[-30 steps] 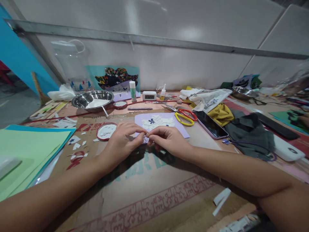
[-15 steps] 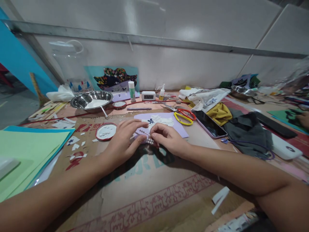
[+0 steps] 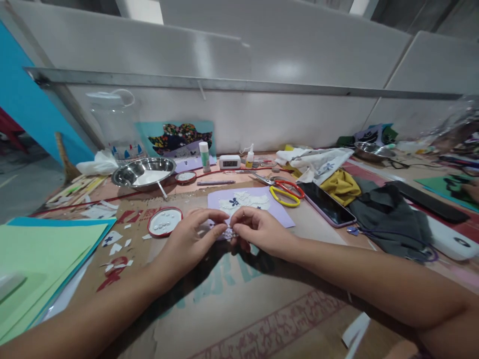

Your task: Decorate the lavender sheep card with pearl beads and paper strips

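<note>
Above the near edge of a lilac sheet (image 3: 282,214), my two hands meet at small strands of pearl-like beads (image 3: 229,233). My left hand (image 3: 196,237) is closed, thumb and forefinger at the left end of the beads. Thumb and fingers of my right hand (image 3: 258,230) pinch the right side, tips almost touching the left ones. Fingers partly cover the beads. White beadwork and a dark flower (image 3: 234,201) decorate the sheet. Left of my hands lies a red-rimmed lid (image 3: 164,222) with several loose pearl beads in it.
Scissors (image 3: 286,192) and a phone (image 3: 327,203) lie to the right. Behind stand a glue stick (image 3: 204,157), a small clock (image 3: 229,161), a glue bottle (image 3: 250,157) and a steel bowl (image 3: 125,174). Green paper (image 3: 45,259) lies left. Another person's hand (image 3: 472,190) shows far right.
The view has tilted up, so everything sits lower. My left fingers have come down and closed nearer the right fingertips at the beads.
</note>
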